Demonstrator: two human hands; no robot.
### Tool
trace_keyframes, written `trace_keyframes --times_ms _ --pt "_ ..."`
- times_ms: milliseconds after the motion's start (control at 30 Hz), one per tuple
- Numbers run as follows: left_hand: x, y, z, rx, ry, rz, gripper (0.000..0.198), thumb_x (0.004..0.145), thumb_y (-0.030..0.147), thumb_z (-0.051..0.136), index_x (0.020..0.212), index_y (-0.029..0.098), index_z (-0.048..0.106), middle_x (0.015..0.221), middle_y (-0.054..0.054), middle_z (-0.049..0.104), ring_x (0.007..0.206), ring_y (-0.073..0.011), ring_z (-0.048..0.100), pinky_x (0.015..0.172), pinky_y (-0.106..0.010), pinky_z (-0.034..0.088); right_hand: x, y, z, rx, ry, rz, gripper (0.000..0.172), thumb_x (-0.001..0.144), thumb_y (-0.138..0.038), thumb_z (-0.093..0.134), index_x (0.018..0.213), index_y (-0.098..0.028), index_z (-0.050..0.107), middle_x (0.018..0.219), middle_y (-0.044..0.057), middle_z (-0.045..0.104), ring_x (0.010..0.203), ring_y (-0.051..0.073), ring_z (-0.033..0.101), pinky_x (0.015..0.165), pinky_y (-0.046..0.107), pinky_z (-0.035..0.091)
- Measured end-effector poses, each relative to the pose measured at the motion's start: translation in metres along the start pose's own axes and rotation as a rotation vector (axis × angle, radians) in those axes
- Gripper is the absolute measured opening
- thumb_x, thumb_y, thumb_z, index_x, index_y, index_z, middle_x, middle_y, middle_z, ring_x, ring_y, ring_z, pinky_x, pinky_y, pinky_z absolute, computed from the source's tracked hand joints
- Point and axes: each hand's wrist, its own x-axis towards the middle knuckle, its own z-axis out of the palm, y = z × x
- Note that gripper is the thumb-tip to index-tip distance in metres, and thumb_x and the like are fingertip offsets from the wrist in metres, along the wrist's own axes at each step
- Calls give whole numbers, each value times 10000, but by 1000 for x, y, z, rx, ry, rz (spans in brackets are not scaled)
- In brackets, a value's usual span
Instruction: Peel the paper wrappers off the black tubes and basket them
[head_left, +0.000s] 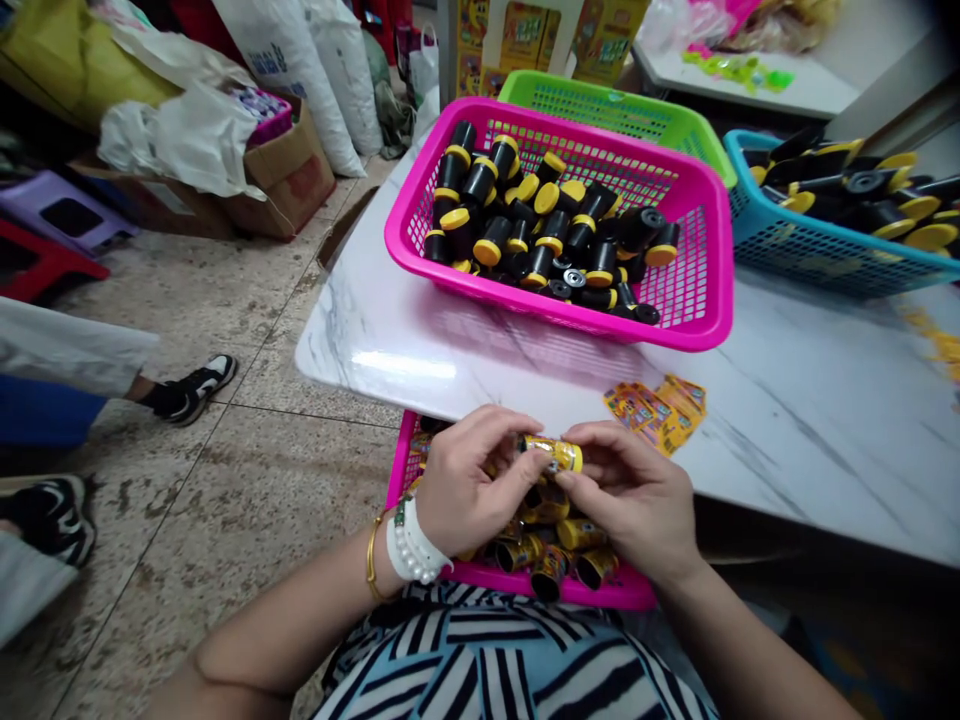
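Observation:
My left hand and my right hand both pinch a small cylinder wrapped in a shiny yellow printed label, one at each end. Beneath them, a magenta plastic basket rests against my lap, holding several label-wrapped cylinders. Loose printed yellow labels lie on the white marble table just beyond my right hand. Farther off, a larger magenta mesh basket holds many black cylinders with yellow caps. A white beaded bracelet and a gold bangle circle my left wrist.
A teal basket of black and yellow parts sits at the table's right, and a green basket behind. Left of the table, a co-worker's legs and black-and-white shoes rest on the tiled floor near stools, sacks and a cardboard box.

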Motion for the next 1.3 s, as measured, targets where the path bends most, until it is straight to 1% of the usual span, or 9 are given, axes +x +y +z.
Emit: trace_keyframes --times_ms 133,300,433,533,633,733,800,1000,1300 --pt "-7 -1 4 71 182 35 244 857 312 754 1004 178 612 918 -34 595 673 -115 550 572 -246 458 3 -2 6 -1 112 -11 229 776 -207 817 965 -222 689 804 -11 699 591 106 683 554 171 606" --pt "-8 3 2 85 137 39 154 908 232 678 791 170 599 764 -16 594 683 -126 532 629 -258 428 2 -5 9 -16 68 -34 206 767 -204 817 928 -211 689 829 1 705 609 113 693 573 186 616" --pt "-8 -1 -4 -403 -98 -348 273 926 346 647 739 170 553 609 40 494 537 -85 427 523 -214 347 0 -1 1 -46 -32 -125 229 780 -148 790 979 -215 697 896 18 688 705 124 694 641 206 618" --pt "-9 -6 -4 -688 -105 -578 338 939 420 606 730 176 502 568 67 437 463 -54 340 453 -183 253 -2 3 -4 -88 -63 -205 269 799 -119 768 1032 -231 695 949 27 668 784 138 682 679 225 609" --pt "-11 -3 -3 -557 -8 -526 323 887 463 682 888 162 566 755 14 563 562 -68 479 483 -177 330 -1 4 -6 -183 -69 -258 298 808 -108 764 1066 -238 691 967 30 662 809 143 669 679 229 591" --pt "-11 3 -3 -266 -26 -404 486 766 422 821 1119 156 620 939 -36 617 657 -93 554 557 -208 429 0 3 -7 -290 -107 -351 362 797 -101 782 1116 -244 687 984 37 669 862 163 664 717 258 576" --pt "-8 6 -4 -209 -85 -401 478 765 399 817 1142 148 663 953 -52 642 643 -94 549 573 -224 453 1 2 -8 -329 -141 -391 401 801 -99 785 1159 -247 683 1020 48 672 910 177 666 757 281 569" --pt "-3 0 -6 -473 -248 -575 375 812 349 768 1105 120 722 734 -15 680 570 -93 568 560 -221 482 0 5 -12 -327 -164 -380 434 814 -105 795 1204 -263 693 1080 56 674 961 178 676 800 281 575" --pt "-4 -10 -8 -629 -287 -543 333 795 190 779 1123 142 756 984 -78 792 803 -135 721 756 -252 576 1 -4 -17 -424 -189 -487 496 816 -82 787 1269 -264 701 1084 72 717 949 184 712 840 293 597"
